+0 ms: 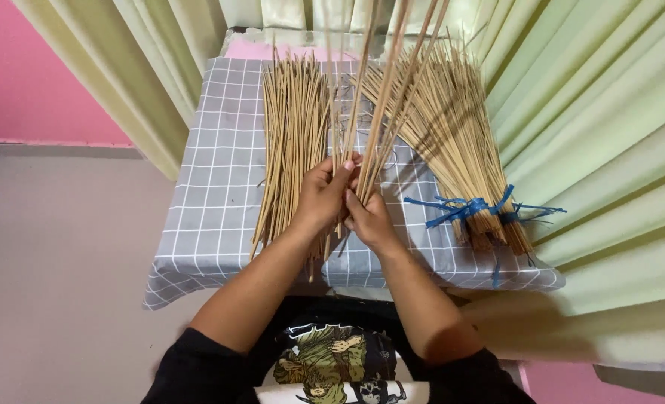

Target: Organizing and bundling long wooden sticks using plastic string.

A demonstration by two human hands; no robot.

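Note:
My left hand [321, 196] and my right hand [368, 215] meet over the middle of a small table and both grip a thin bunch of long tan sticks [381, 105] that fans upward and away from me. A loose pile of the same sticks [291, 142] lies flat on the table just left of my left hand. To the right lies a thick bundle of sticks [452, 142], tied near its lower end with blue string [467, 208].
The table is covered by a grey cloth with a white grid [213, 179]. Pale green curtains [594, 112] hang behind and to the right. A pink wall [26, 75] stands at the left above a grey floor [56, 277].

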